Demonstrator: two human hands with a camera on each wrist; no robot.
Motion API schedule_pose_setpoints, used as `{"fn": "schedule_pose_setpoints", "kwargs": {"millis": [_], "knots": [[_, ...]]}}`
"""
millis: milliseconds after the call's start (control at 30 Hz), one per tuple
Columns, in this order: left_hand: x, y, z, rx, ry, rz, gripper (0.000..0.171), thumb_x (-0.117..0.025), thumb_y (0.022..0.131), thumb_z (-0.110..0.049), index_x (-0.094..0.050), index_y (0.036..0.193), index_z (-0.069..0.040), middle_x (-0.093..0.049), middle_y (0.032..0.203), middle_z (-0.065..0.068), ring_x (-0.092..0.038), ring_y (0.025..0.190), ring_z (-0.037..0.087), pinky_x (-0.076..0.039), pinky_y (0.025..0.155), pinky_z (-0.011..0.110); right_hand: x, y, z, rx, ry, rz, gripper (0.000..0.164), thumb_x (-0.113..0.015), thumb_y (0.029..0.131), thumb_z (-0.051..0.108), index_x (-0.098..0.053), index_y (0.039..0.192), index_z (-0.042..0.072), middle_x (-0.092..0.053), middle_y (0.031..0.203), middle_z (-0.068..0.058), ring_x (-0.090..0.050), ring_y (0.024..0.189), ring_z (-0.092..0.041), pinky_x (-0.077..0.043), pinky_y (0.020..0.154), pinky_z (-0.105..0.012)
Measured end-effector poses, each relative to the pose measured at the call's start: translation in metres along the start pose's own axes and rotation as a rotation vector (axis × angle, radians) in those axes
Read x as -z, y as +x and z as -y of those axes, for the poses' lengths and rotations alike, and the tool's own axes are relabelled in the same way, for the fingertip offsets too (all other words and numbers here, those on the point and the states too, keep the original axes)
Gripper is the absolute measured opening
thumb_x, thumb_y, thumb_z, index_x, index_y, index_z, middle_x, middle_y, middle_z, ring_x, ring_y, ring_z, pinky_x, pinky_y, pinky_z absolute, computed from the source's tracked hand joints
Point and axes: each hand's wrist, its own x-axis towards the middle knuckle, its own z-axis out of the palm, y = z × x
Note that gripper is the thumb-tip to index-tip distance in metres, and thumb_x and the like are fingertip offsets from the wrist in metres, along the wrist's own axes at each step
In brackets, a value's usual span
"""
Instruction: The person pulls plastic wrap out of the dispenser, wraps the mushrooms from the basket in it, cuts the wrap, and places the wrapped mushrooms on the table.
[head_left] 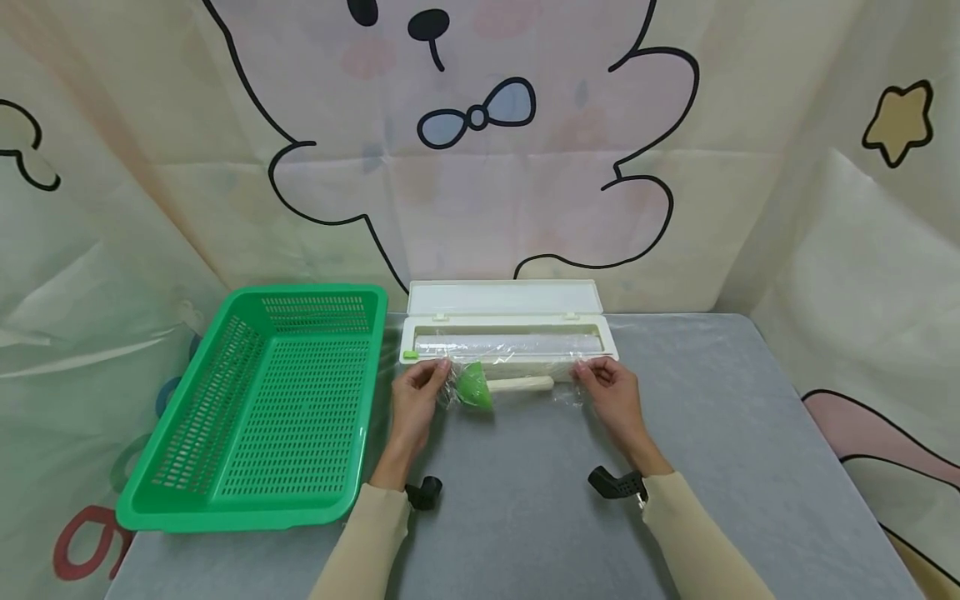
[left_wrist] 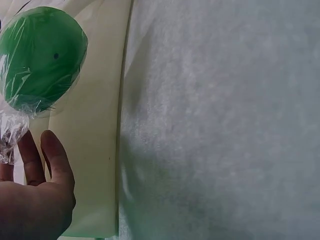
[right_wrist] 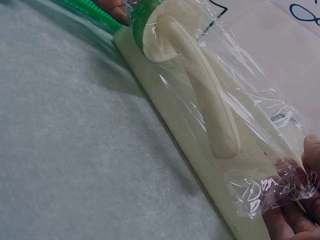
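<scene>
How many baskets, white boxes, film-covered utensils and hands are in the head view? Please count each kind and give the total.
Green basket: 1
White box: 1
Film-covered utensil: 1
Left hand and right hand: 2
Total: 5
</scene>
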Motion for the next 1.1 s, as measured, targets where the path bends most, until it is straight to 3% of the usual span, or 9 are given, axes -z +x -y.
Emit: {"fn": "schedule_pose_setpoints", "kwargs": {"millis": [167, 267, 433, 533, 733, 1100], "knots": [[-0.002, 0.003, -0.002, 0.006, 0.012, -0.009, 0.026, -0.071, 0.097, -0.024, -0.074, 0.109, -0.001, -0.07, 0.102, 0.006, -0.06, 0.09, 0.015, -0.05, 0.079, 0.033, -0.001, 0.004, 0.002, -0.011, -0.003, 0.003, 0.017, -0.065, 0.099, 0.001, -0.061, 0.099, -0.016, -0.073, 0.091, -0.019, -0.069, 0.08, -0.004, -0.054, 0.073, -0.017], [-0.002, 0.002, -0.005, -0.002, -0.01, -0.026, 0.025, -0.072, 0.097, -0.021, -0.074, 0.107, 0.002, -0.069, 0.096, 0.004, -0.058, 0.083, 0.012, -0.05, 0.07, 0.028, 0.002, 0.004, 0.007, -0.025, 0.004, 0.034, 0.02, -0.063, 0.1, 0.003, -0.059, 0.101, -0.017, -0.073, 0.092, -0.02, -0.07, 0.08, -0.006, -0.057, 0.075, -0.021], [-0.004, -0.004, -0.024, -0.071, -0.082, -0.067, 0.023, -0.072, 0.096, -0.014, -0.072, 0.102, 0.008, -0.068, 0.086, 0.005, -0.059, 0.073, 0.009, -0.048, 0.058, 0.021, 0.012, 0.004, 0.024, 0.013, 0.045, 0.055, 0.024, -0.062, 0.101, 0.006, -0.056, 0.104, -0.018, -0.074, 0.088, -0.009, -0.071, 0.08, -0.009, -0.059, 0.075, -0.025], [-0.006, -0.006, -0.041, -0.13, -0.09, -0.068, 0.023, -0.072, 0.096, -0.015, -0.073, 0.102, 0.008, -0.07, 0.087, 0.007, -0.064, 0.075, 0.011, -0.05, 0.06, 0.021, 0.017, 0.005, 0.039, 0.066, 0.085, 0.063, 0.026, -0.062, 0.102, 0.007, -0.055, 0.105, -0.018, -0.073, 0.087, -0.004, -0.071, 0.082, -0.01, -0.058, 0.076, -0.024], [-0.011, -0.006, -0.073, -0.208, -0.115, -0.055, 0.027, -0.072, 0.097, -0.017, -0.072, 0.105, 0.009, -0.07, 0.089, 0.009, -0.069, 0.078, 0.014, -0.057, 0.068, 0.026, 0.019, 0.014, 0.066, 0.145, 0.201, 0.075, 0.027, -0.061, 0.101, 0.005, -0.053, 0.104, -0.02, -0.072, 0.089, -0.006, -0.073, 0.082, -0.015, -0.059, 0.078, -0.028], [-0.015, 0.001, -0.103, -0.231, -0.143, -0.079, 0.027, -0.073, 0.096, -0.022, -0.075, 0.104, 0.004, -0.068, 0.087, 0.009, -0.07, 0.077, 0.018, -0.059, 0.071, 0.029, 0.019, 0.027, 0.102, 0.196, 0.3, 0.083, 0.015, -0.062, 0.1, 0.003, -0.059, 0.1, -0.012, -0.071, 0.09, -0.008, -0.073, 0.083, -0.017, -0.059, 0.079, -0.029]]}}
